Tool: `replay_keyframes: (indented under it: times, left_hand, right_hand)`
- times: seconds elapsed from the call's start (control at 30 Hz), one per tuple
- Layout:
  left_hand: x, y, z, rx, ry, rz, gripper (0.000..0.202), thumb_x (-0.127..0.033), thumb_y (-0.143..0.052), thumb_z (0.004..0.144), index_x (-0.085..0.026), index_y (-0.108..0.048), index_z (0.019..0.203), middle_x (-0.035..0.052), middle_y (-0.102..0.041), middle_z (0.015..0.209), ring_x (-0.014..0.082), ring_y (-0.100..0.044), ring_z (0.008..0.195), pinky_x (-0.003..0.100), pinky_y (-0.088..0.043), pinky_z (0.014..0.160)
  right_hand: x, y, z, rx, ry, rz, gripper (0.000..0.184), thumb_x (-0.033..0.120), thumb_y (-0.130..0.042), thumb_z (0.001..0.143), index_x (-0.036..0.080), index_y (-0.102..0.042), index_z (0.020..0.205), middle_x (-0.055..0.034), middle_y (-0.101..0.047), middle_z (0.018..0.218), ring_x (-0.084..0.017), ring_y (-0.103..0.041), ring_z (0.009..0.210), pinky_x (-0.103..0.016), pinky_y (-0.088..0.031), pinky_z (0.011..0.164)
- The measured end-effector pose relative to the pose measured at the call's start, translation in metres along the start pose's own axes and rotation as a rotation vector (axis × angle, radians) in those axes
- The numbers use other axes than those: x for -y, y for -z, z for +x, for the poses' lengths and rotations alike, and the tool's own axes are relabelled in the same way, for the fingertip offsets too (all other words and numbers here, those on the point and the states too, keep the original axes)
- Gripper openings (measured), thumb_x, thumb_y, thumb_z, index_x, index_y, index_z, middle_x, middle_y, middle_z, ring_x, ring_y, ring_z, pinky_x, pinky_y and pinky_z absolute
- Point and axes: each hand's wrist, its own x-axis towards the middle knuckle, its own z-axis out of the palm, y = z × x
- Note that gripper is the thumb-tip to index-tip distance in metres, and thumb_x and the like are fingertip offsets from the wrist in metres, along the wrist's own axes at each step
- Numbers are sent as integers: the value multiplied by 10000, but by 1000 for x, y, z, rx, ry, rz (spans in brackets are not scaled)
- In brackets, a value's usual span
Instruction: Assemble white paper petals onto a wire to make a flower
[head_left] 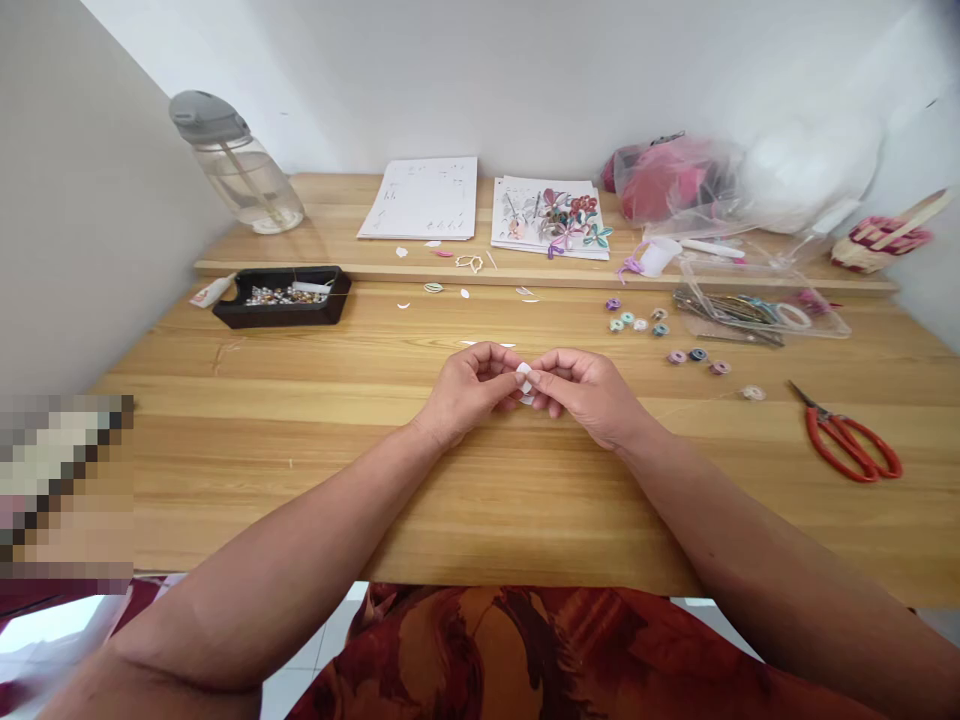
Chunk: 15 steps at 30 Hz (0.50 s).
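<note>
Left of the red-handled metal scissors (852, 444), the left hand (465, 392) and right hand (594, 392) pinch a small white piece (524, 379).

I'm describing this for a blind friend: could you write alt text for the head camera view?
A person's left hand and right hand pinch a small white piece over a wooden table. Red-handled scissors and spools lie to the right, a black tray of shiny bits to the left, papers behind.

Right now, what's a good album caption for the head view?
Left hand and right hand pinch a small white piece; thread bobbins and red-handled scissors lie at right.
</note>
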Motion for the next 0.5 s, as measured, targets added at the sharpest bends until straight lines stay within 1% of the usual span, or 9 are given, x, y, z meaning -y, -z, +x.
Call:
replay_keyframes:
  times: [0.1, 0.23, 0.37, 0.5]
  left_hand:
    - [-1, 0, 0, -14, 2, 5, 272, -300, -753, 701, -131, -609, 857, 34, -669, 732, 109, -606, 606, 217, -502, 547]
    - [-1, 0, 0, -31, 6, 3, 264, -283, -762, 680, -132, -601, 825, 37, -668, 749, 121, -619, 649, 221, -507, 560]
    - [-2, 0, 0, -27, -1, 3, 247, -271, -755, 687, -130, -595, 811, 38, -669, 739, 122, -625, 658, 225, -512, 579]
    - [-1, 0, 0, -25, -3, 12, 244, -272, -752, 690, -127, -594, 806, 35, -664, 718, 116, -618, 634, 223, -506, 571]
  right_hand:
    - [0, 0, 0, 5, -17, 39, 309, 459, -716, 762, 157, -672, 815, -33, -674, 682, -107, -583, 559, -214, -436, 474]
    - [-1, 1, 1, 7, -50, 100, 307, 450, -729, 744, 160, -674, 830, -44, -687, 732, -123, -617, 600, -217, -456, 481]
    - [-2, 2, 1, 24, -59, 86, 294, 406, -740, 742, 154, -687, 883, -41, -688, 684, -115, -602, 571, -221, -465, 494]
    - [-4, 3, 1, 43, -54, 70, 260, 380, -729, 764, 155, -686, 887, -34, -685, 668, -107, -594, 566, -215, -461, 501]
